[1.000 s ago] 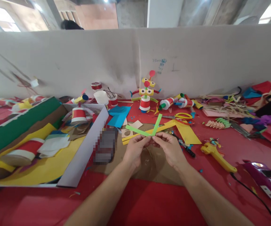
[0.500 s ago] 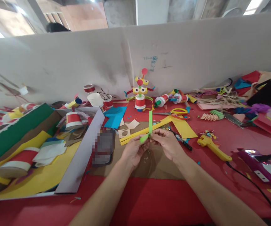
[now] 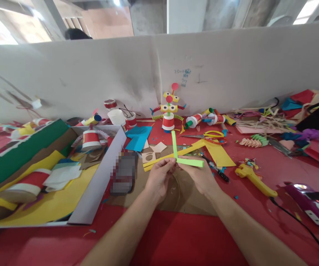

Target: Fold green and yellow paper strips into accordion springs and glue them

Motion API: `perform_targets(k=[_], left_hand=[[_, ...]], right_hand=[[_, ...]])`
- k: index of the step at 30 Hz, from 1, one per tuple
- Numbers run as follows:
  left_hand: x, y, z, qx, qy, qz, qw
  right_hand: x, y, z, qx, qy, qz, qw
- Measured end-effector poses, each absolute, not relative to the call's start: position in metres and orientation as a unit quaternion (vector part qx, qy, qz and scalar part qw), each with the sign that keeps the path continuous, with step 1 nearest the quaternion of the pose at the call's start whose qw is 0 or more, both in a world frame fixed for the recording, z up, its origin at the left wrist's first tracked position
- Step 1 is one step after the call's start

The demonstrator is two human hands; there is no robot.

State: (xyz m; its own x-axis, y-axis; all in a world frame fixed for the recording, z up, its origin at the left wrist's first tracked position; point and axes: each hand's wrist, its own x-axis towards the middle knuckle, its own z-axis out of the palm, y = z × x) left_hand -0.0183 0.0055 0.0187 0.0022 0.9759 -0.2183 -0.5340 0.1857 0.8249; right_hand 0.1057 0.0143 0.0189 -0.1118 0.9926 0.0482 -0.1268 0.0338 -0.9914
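A narrow, flat, bright lime-green paper piece (image 3: 190, 162) stood above the brown cardboard sheet (image 3: 176, 203) in the middle, one limb pointing far, the other right; whether it was one strip or two joined could not be told. The left hand (image 3: 159, 175) was nearly closed, thumb and forefinger pinching the corner where the limbs met. The right hand (image 3: 199, 175) was half curled beneath the right-pointing limb, which hid its fingertips, so its hold could not be told. Good work here seemed to call for a firm pinch at that corner, edges square, and each crease pressed flat before the next. The long yellow paper strips (image 3: 187, 148) lay just beyond, the yellow-handled scissors (image 3: 215, 136) farther right.
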Motion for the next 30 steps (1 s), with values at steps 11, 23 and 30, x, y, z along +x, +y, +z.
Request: perform_targets(k=[11,23,30], left_hand=[[-0.018,0.002,0.027,0.294,0.407,0.587,0.635],[-0.026,0.005,0.025,0.266,0.442,0.562,0.646],[-0.025,0.005,0.027,0.342,0.451,0.568,0.598]], right_hand=[[0.103,0.014,0.016,-0.441,-0.501,0.535,0.518],[0.104,0.013,0.02,-0.451,-0.484,0.575,0.482],[0.102,0.012,0.019,-0.461,-0.488,0.565,0.479]])
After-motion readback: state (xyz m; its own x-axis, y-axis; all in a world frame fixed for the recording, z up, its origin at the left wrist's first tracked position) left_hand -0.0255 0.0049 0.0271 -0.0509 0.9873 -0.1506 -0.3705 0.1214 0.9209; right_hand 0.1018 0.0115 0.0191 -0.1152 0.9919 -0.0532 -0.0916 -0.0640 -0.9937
